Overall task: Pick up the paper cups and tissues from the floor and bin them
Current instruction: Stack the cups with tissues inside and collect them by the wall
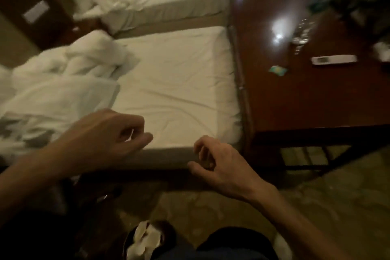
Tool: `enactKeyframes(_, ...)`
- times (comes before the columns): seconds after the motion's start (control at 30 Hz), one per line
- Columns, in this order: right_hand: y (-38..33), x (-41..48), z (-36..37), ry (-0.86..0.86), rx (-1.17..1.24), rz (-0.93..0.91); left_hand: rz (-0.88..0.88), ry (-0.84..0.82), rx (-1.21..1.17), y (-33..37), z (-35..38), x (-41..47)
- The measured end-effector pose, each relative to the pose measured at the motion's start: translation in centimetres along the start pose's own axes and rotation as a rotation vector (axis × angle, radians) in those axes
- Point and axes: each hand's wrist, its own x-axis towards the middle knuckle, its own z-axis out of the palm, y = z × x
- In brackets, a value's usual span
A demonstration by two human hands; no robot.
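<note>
My left hand (105, 135) and right hand (219, 167) hang loosely curled, holding nothing. The bin (128, 238) sits below them near my feet, white tissues (143, 238) inside, closer to my left. No cups visible on the floor (316, 207).

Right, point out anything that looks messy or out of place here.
The white bedding is heaped in a crumpled pile at the left of the near bed. A small green wrapper lies loose on the wooden table. Both hands look empty.
</note>
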Motion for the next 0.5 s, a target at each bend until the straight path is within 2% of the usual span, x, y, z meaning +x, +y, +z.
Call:
enactKeyframes(0.13, 7.6, -5.3, -10.4, 0.068, 0.003, 0.125, 0.208, -0.014, 0.038, 11.4, 3.2, 10.4)
enactKeyframes(0.27, 14.2, -10.8, -20.0, 0.062, -0.045, 0.271, 0.281, -0.08, 0.018, 22.0, 7.5, 18.8)
enactKeyframes(0.4, 20.2, -16.0, -28.3, 0.106, -0.071, 0.38, 0.288, -0.21, -0.136, 31.0, 10.9, 25.2)
enactKeyframes(0.5, 23.8, -18.3, -33.2, 0.132, -0.078, 0.455, 0.256, -0.314, -0.368, 36.7, 12.3, 29.7)
